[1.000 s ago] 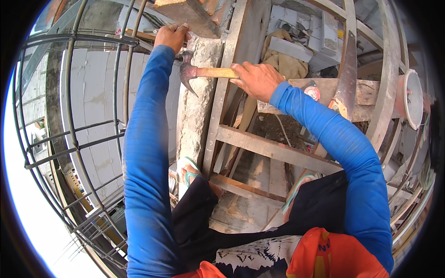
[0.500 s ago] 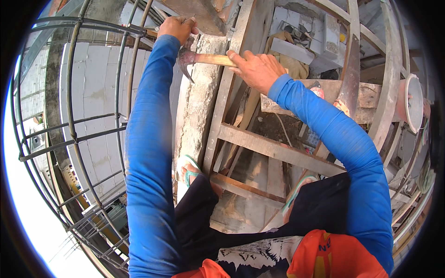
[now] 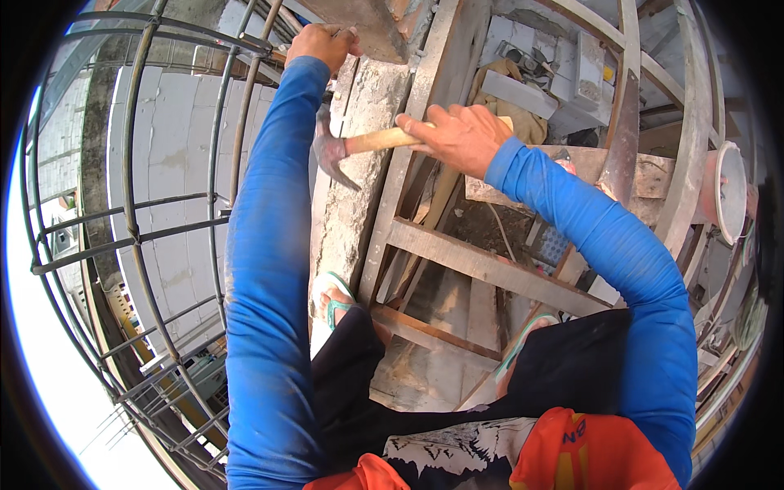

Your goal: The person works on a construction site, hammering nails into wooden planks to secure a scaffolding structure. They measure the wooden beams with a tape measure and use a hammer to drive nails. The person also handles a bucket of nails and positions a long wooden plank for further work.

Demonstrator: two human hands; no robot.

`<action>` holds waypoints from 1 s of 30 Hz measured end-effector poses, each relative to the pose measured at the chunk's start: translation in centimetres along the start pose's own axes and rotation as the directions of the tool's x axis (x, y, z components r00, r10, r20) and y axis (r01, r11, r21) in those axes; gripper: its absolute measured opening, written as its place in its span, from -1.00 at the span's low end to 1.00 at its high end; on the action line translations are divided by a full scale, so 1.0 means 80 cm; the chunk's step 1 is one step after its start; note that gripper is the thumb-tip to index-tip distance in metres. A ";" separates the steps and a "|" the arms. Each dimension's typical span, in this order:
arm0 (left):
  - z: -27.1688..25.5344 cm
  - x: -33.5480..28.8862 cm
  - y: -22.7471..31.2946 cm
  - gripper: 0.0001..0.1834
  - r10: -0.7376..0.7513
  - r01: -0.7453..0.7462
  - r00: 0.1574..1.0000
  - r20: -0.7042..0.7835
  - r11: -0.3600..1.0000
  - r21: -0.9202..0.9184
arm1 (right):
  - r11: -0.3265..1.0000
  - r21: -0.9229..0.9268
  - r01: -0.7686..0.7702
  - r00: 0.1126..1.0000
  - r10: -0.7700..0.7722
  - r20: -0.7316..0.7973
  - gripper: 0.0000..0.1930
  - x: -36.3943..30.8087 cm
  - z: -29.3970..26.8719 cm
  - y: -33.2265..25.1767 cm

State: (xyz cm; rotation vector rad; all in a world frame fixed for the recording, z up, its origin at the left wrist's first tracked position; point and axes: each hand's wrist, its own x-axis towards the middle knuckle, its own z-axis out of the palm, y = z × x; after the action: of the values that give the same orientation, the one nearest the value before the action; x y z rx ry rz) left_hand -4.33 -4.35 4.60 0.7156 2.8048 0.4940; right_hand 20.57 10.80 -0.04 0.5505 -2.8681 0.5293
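My right hand [image 3: 465, 137] is closed round the wooden handle of a claw hammer [image 3: 377, 140]. The hammer's rusty head is over the rough top of a concrete wall [image 3: 345, 220], with its claw towards me. Farther off, my left hand [image 3: 321, 46] is closed beside the end of a wooden board [image 3: 363, 26]. Its fingertips are pinched together; whatever they hold is too small or hidden to make out. The hammer head lies nearer to me than the left hand, apart from its fingers.
Steel reinforcing bars [image 3: 131, 188] form a cage on the left, before pale block walling [image 3: 175, 163]. A timber frame with a crosspiece [image 3: 490, 260] stands right of the wall, over a drop. My sandalled left foot [image 3: 335, 300] rests on the wall. A bucket [image 3: 729, 192] is far right.
The hammer has come nearer to me, its head swinging down and slightly right, away from my left hand. My left hand stays almost in place by the board.
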 end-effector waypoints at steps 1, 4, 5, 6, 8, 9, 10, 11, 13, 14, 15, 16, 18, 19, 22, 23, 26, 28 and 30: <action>0.001 0.001 0.004 -0.57 -0.001 0.001 1.000 0.002 1.000 0.012 | 0.995 -0.014 -0.101 0.995 0.100 -0.017 -0.54 0.000 0.001 0.004; 0.005 0.003 0.010 -0.68 -0.032 0.032 0.999 -0.004 0.998 0.059 | 0.958 0.034 -0.286 0.954 0.288 -0.079 -0.56 0.003 0.005 -0.001; 0.006 0.003 0.010 -0.68 -0.042 0.042 0.999 0.001 0.998 0.047 | 0.975 0.026 -0.219 0.974 0.220 -0.050 -0.56 -0.002 0.003 -0.005; 0.007 0.001 0.003 -0.68 -0.009 0.009 1.000 -0.009 0.999 0.036 | 0.989 0.021 -0.145 0.989 0.145 -0.028 -0.55 -0.003 -0.002 -0.010; 0.006 0.003 -0.010 -0.65 -0.029 0.030 0.999 -0.026 0.998 0.051 | 0.993 0.044 -0.112 0.993 0.110 0.038 -0.55 -0.007 0.000 -0.010; 0.008 0.006 -0.005 -0.64 -0.031 0.032 0.999 -0.031 0.998 0.050 | 0.985 0.016 -0.171 0.985 0.170 0.037 -0.55 -0.013 0.004 0.001; 0.007 0.006 0.005 -0.57 -0.059 0.059 0.998 -0.004 0.995 0.083 | 0.973 -0.009 -0.231 0.972 0.231 0.035 -0.55 -0.018 0.006 0.014; 0.004 0.008 0.013 -0.49 -0.088 0.085 0.996 0.021 0.989 0.117 | 0.957 -0.034 -0.289 0.957 0.290 0.032 -0.55 -0.022 0.009 0.028; 0.002 0.004 0.014 -0.36 -0.140 0.141 0.990 -0.015 0.976 0.164 | 0.939 -0.042 -0.341 0.938 0.343 0.052 -0.59 -0.016 0.005 0.045; 0.002 -0.001 0.013 -0.31 -0.158 0.168 0.985 -0.073 0.970 0.173 | 0.925 -0.061 -0.376 0.920 0.380 0.098 -0.60 -0.012 0.004 0.051; -0.001 -0.004 0.018 -0.26 -0.166 0.188 0.977 -0.130 0.965 0.183 | 0.906 -0.082 -0.415 0.896 0.423 0.138 -0.62 -0.009 0.003 0.057; -0.007 -0.007 0.021 -0.04 -0.158 0.170 0.981 -0.111 0.978 0.116 | 0.900 -0.077 -0.429 0.892 0.436 0.117 -0.61 -0.006 0.002 0.061; -0.011 -0.018 0.034 0.11 -0.132 0.162 0.945 -0.299 0.984 0.078 | 0.919 -0.122 -0.375 0.925 0.380 0.025 -0.60 -0.005 0.009 0.074; -0.012 -0.024 0.042 0.19 -0.121 0.155 0.914 -0.387 0.986 0.058 | 0.925 -0.147 -0.349 0.936 0.351 -0.017 -0.58 -0.005 0.013 0.080; -0.052 -0.031 0.076 0.05 -0.017 0.005 0.977 -0.211 0.998 -0.055 | 0.926 -0.109 -0.360 0.932 0.362 -0.003 -0.57 -0.001 0.013 0.086; -0.057 -0.034 0.083 -0.13 0.030 -0.048 0.992 -0.125 0.989 -0.140 | 0.927 -0.109 -0.360 0.932 0.362 -0.001 -0.57 -0.003 0.018 0.086; -0.063 -0.025 0.099 -0.16 -0.091 0.098 0.995 0.049 0.979 -0.178 | 0.921 -0.117 -0.372 0.927 0.375 -0.002 -0.57 -0.008 0.027 0.089; -0.065 -0.018 0.094 -0.17 0.010 -0.012 1.000 -0.020 0.993 -0.116 | 0.922 -0.109 -0.372 0.927 0.374 0.002 -0.57 -0.002 0.028 0.087; -0.057 0.002 0.084 -0.19 0.121 -0.132 0.991 -0.055 0.953 -0.273 | 0.923 -0.099 -0.372 0.928 0.371 -0.021 -0.58 -0.001 0.029 0.086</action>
State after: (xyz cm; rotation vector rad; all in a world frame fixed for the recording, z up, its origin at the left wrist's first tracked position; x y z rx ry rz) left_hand -2.89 0.07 11.23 0.8330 2.6567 0.9092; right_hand 17.79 15.92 -4.29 -0.0172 -2.9880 0.4299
